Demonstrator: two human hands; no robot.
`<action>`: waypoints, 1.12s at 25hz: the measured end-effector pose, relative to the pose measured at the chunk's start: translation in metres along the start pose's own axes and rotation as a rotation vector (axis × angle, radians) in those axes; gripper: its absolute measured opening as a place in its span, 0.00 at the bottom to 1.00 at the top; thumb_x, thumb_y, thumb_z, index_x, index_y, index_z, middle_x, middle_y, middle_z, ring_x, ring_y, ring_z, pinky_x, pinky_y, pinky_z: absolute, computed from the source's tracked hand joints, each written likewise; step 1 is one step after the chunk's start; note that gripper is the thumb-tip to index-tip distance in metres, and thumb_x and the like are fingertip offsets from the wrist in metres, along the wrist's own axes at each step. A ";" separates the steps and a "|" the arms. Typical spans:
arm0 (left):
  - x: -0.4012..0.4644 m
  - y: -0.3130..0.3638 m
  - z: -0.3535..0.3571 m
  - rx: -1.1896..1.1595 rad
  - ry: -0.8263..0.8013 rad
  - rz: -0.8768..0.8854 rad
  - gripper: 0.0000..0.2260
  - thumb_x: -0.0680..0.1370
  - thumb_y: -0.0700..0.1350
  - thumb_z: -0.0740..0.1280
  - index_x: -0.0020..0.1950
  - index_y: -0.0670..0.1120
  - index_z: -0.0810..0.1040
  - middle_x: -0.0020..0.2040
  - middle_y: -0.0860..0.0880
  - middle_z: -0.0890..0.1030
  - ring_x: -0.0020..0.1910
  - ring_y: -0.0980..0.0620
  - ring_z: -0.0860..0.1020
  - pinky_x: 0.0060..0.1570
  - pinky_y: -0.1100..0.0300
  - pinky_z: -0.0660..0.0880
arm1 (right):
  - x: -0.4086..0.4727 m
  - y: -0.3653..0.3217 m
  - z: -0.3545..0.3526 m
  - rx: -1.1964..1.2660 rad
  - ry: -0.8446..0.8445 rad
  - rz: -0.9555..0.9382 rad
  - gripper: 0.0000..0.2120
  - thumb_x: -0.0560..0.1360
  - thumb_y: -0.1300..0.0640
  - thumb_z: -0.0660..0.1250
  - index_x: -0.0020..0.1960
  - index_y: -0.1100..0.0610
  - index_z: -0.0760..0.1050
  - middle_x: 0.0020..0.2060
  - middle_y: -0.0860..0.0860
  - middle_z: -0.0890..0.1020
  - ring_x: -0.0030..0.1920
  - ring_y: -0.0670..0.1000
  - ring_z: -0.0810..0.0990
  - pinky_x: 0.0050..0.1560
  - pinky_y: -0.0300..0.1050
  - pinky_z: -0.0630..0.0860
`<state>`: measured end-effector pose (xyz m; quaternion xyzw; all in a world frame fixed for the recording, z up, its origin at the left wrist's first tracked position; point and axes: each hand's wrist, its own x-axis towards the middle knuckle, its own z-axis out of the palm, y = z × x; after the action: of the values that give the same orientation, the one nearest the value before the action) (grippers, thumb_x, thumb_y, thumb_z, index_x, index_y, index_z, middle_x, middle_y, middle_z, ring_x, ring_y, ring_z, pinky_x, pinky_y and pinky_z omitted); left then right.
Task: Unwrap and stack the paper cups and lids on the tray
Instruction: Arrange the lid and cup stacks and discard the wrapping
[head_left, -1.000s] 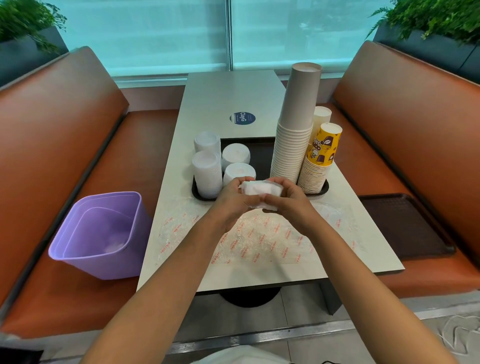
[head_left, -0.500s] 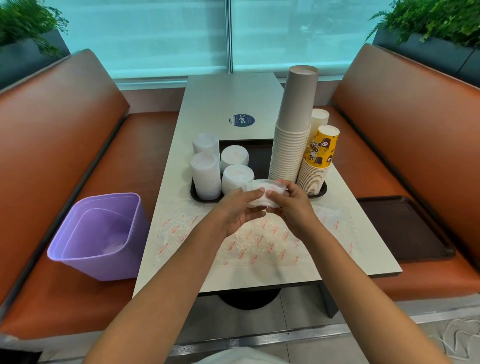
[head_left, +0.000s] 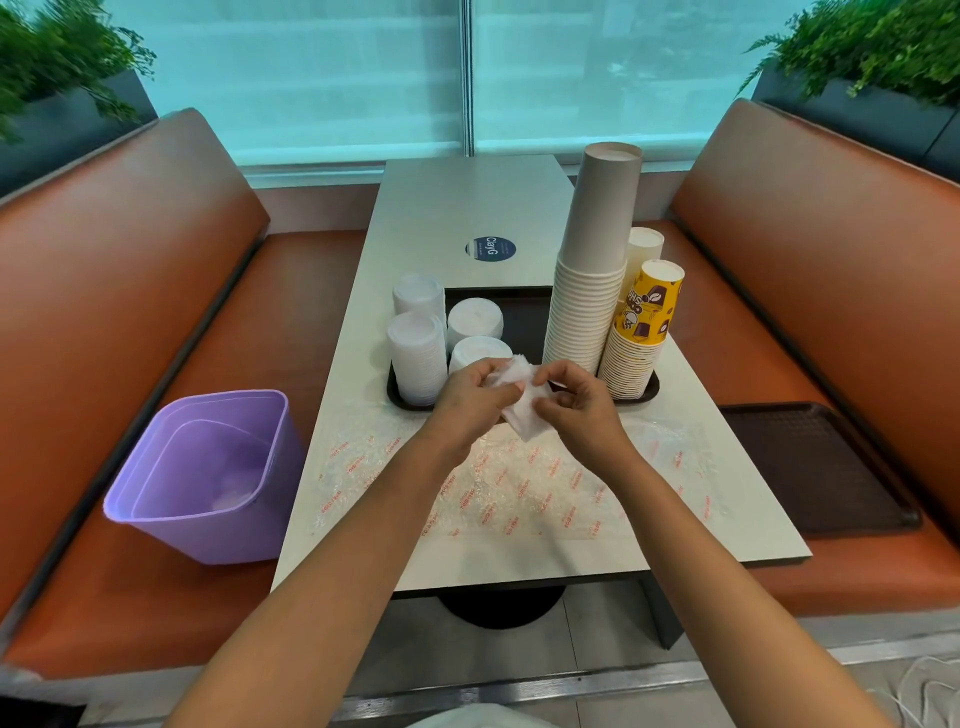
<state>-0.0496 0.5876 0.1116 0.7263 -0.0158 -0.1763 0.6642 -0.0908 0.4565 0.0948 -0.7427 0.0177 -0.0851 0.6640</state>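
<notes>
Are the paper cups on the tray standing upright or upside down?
Upside down: the tall grey stack and the yellow printed stack on the tray show closed bases on top.

2 bare, sleeveless forearms (head_left: 332, 587)

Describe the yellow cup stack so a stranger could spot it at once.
Find the dark tray on the grey table. At its right end stand upside-down cup stacks; the yellow cup stack is nearest the right edge, the only one with a yellow cartoon-printed cup on top.
</notes>
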 end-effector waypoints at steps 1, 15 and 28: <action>0.000 0.000 0.000 -0.010 0.000 -0.005 0.18 0.77 0.36 0.66 0.66 0.41 0.72 0.59 0.44 0.78 0.57 0.46 0.78 0.57 0.51 0.77 | -0.001 0.000 0.002 0.033 -0.002 0.013 0.15 0.73 0.74 0.62 0.43 0.54 0.74 0.45 0.51 0.79 0.41 0.44 0.79 0.36 0.33 0.76; -0.013 0.004 0.005 -0.025 0.094 0.119 0.11 0.77 0.40 0.67 0.56 0.51 0.70 0.51 0.53 0.74 0.43 0.58 0.76 0.41 0.61 0.77 | -0.001 0.005 0.005 0.381 0.156 0.226 0.17 0.71 0.76 0.64 0.47 0.55 0.77 0.51 0.53 0.80 0.56 0.57 0.78 0.47 0.44 0.79; -0.018 -0.004 0.007 0.015 0.064 0.173 0.18 0.74 0.28 0.64 0.61 0.43 0.74 0.57 0.46 0.76 0.49 0.51 0.77 0.45 0.59 0.78 | -0.007 0.002 0.010 0.357 0.125 0.132 0.19 0.72 0.76 0.62 0.50 0.54 0.78 0.53 0.51 0.79 0.54 0.52 0.78 0.48 0.41 0.80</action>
<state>-0.0688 0.5861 0.1118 0.7326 -0.0584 -0.0948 0.6715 -0.0962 0.4672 0.0908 -0.6036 0.0923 -0.0892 0.7869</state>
